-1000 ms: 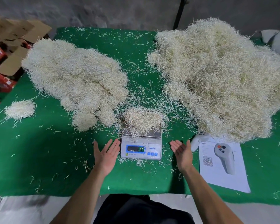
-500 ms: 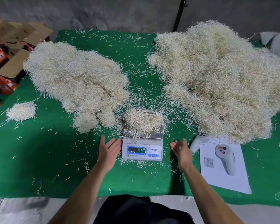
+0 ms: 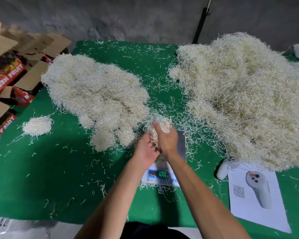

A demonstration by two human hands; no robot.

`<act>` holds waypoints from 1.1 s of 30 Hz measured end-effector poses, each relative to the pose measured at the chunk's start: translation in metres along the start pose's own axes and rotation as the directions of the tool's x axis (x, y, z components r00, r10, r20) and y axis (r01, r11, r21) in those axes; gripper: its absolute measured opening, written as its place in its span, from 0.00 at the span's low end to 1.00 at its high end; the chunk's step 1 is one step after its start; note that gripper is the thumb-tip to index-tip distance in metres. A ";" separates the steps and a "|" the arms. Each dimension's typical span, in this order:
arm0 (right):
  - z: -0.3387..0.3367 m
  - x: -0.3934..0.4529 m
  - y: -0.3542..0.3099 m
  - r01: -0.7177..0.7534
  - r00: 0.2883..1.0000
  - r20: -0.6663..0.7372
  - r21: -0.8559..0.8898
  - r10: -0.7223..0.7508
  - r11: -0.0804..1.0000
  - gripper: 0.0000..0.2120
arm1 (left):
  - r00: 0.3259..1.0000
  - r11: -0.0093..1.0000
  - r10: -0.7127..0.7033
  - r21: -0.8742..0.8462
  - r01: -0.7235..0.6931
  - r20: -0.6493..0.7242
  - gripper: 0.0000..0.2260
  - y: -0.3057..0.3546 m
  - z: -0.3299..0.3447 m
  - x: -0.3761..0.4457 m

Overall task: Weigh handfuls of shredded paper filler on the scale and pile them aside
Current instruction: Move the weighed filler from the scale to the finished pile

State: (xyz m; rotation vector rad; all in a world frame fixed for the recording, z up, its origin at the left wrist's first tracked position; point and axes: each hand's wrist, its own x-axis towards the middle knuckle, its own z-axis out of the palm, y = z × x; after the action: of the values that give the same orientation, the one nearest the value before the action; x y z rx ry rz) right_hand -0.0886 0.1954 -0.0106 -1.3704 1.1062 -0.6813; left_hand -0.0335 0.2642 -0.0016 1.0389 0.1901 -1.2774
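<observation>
Shredded paper clump [image 3: 160, 130] being held btw both hands over scale [image 3: 163, 171] | L hand [image 3: 146, 149] + R hand [image 3: 167, 140] both curling round it | big heap [image 3: 248, 99] sitting on R side.

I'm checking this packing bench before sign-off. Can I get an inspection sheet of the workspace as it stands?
Surface: green cloth strewn with loose paper shreds.
Job's things: scale, display lit, digits blurred; handful of filler gathered over its platform; big heap on the right; weighed pile on the left; small clump far left.
Clutter: two white controllers and a printed sheet with a QR code.
Hands: left hand and right hand cupped together round the handful.
Cables: nothing seen.
Surroundings: cardboard fruit boxes left, grey wall, dark pole behind.
</observation>
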 end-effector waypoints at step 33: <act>0.215 0.059 -0.073 0.797 0.588 0.572 -0.289 -0.572 0.530 0.21 | 0.995 0.966 -0.071 0.241 0.087 -0.075 0.14 0.233 -0.088 0.023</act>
State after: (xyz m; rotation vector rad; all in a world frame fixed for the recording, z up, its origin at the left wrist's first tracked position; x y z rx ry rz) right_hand 0.1429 0.2204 0.0169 -2.3892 0.3212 -0.6149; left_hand 0.2076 0.2951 0.0575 1.2964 0.1267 -1.3636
